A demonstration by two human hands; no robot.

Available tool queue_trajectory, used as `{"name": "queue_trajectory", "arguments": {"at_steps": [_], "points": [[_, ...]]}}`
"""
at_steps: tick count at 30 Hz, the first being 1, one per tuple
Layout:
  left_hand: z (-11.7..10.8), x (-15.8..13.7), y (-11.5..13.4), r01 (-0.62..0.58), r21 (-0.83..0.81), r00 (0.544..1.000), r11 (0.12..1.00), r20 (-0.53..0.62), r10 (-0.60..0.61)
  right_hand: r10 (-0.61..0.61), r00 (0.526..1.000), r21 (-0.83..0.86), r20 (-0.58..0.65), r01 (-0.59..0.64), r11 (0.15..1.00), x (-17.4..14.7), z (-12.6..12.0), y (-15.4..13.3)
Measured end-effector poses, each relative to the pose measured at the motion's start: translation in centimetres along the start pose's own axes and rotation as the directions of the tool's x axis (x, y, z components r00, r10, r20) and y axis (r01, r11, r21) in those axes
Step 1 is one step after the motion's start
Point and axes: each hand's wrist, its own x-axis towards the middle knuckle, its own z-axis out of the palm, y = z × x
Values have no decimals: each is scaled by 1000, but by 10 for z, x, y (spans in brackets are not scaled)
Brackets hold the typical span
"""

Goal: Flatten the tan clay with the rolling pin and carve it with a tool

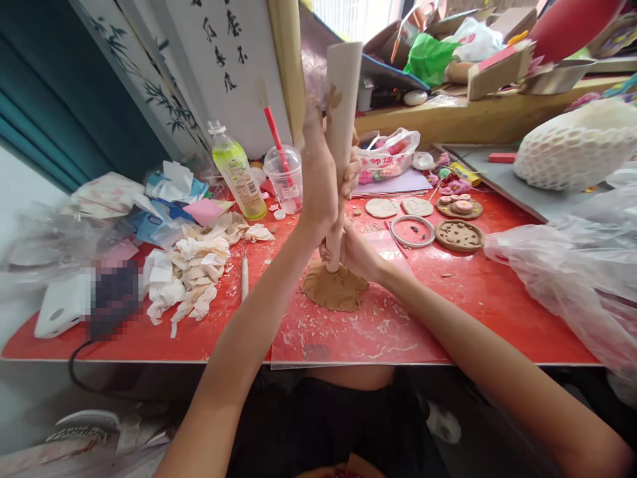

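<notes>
A pale rolling pin [344, 86], smeared with brown, stands nearly upright in the middle. My left hand [320, 179] is closed around its middle part, with fingertips showing on the far right side. Lower down, my right hand [359, 251] grips the pin close to its bottom end. That end touches a flattened lump of brown clay [333, 292], whose edge is uneven and whose top has dents. Under the clay lies a clear sheet [358, 345] marked with pale scraps.
Crumpled tissues [189, 272], a pen-like tool [245, 277], a green drink bottle [239, 176] and a plastic cup [284, 176] holding a red brush stand left. Clay discs [382, 208], a ring [413, 231] and a plastic bag [557, 259] lie right on the red table [497, 299].
</notes>
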Motion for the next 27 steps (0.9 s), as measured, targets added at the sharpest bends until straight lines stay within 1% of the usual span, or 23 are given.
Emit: {"name": "queue_trajectory", "arguments": {"at_steps": [1,2,3,4,5,6,7,8,9,10,12,14,16,17,18,19,21,24,27], "points": [[-3,3,2,-25,2,995,1000,99,24,6,1000,20,12,-6,1000,0,1,0],[-5,5,3,-29,7,975,1000,220,26,8,1000,7,22,-8,1000,-1,1,-1],[-6,7,4,-4,19,938,1000,347,-3,1,1000,-23,29,-1,1000,-2,2,-1],[-6,8,3,53,41,884,998,462,-66,-7,999,-59,39,9,998,-3,1,-1],[-5,9,3,113,77,814,991,564,-137,-11,999,-96,50,16,995,-5,1,0],[-4,10,1,159,119,745,980,636,-199,-16,998,-129,54,23,991,-6,0,0],[-2,11,-1,192,164,691,968,677,-252,-29,999,-155,39,34,987,-6,-2,1],[-1,11,-2,207,201,666,957,687,-289,-59,998,-174,-4,58,983,-6,-4,2],[0,12,-4,207,224,673,952,674,-304,-105,992,-186,-68,91,978,-5,-6,3],[0,13,-4,193,232,706,953,642,-300,-158,978,-194,-136,130,972,-3,-9,4],[-3,14,0,148,206,783,967,573,-242,-256,932,-198,-256,209,958,1,-15,5],[-12,15,11,79,90,858,993,501,-114,-284,891,-181,-355,232,956,6,-22,6],[-25,16,24,-38,-26,918,999,394,45,-270,850,-179,-452,210,961,10,-28,7],[-32,16,30,-105,-49,932,993,342,115,-261,825,-183,-502,193,964,11,-31,9],[-39,17,34,-161,-47,937,986,307,168,-253,803,-190,-540,176,966,12,-33,10],[-46,18,36,-198,-23,936,980,294,196,-248,788,-198,-563,162,967,12,-35,12],[-56,19,33,-208,33,934,977,304,189,-242,774,-205,-586,148,968,13,-37,14],[-63,19,24,-190,76,937,979,310,158,-243,783,-224,-573,135,965,13,-37,15],[-58,14,18,-176,108,943,979,305,136,-243,800,-269,-548,107,957,12,-37,15]]}}
